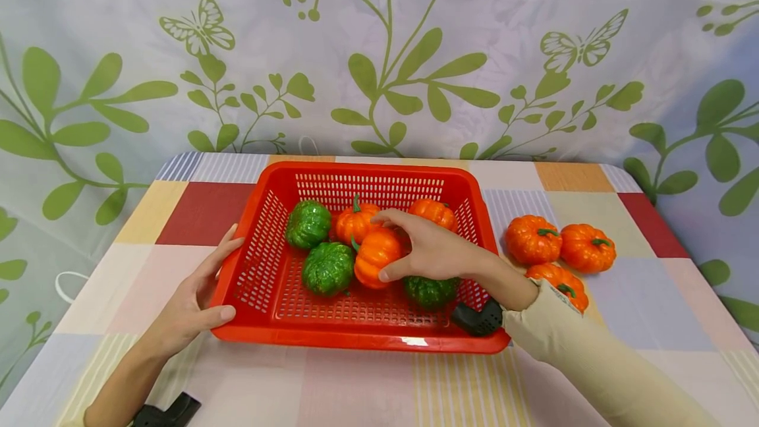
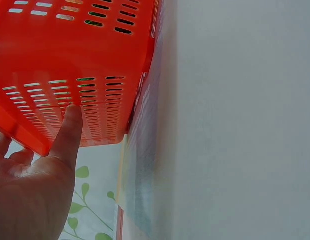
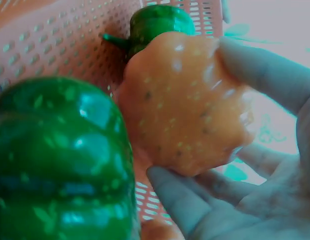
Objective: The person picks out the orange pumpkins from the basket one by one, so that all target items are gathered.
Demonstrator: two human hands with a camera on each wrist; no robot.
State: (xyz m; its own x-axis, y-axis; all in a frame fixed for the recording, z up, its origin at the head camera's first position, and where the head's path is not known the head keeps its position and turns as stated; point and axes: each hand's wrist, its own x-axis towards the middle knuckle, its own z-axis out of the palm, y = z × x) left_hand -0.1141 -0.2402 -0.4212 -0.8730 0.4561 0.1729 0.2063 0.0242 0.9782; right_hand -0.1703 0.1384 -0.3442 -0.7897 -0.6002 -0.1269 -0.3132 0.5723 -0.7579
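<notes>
A red plastic basket point(image 1: 356, 340) with slotted walls stands on the table. My right hand point(image 1: 435, 246) reaches into it, thumb and fingers gripping a small orange pumpkin point(image 1: 378, 257). The right wrist view shows this pumpkin point(image 3: 180, 107) held between thumb and fingers, close to a green pumpkin point(image 3: 60, 160). At the basket's left side, my left hand point(image 1: 190, 302) rests with fairly straight fingers and thumb against the rim. In the left wrist view, the thumb point(image 2: 70, 132) touches the outer wall. Green pumpkins point(image 1: 308, 224) and other orange pumpkins point(image 1: 433, 213) lie inside the basket.
To the right of the basket, three orange pumpkins point(image 1: 588, 248) sit on the patchwork tablecloth point(image 1: 640, 308). A curtain point(image 1: 415, 51) printed with leaves and butterflies hangs behind the table. The right forearm passes over the basket's right rim.
</notes>
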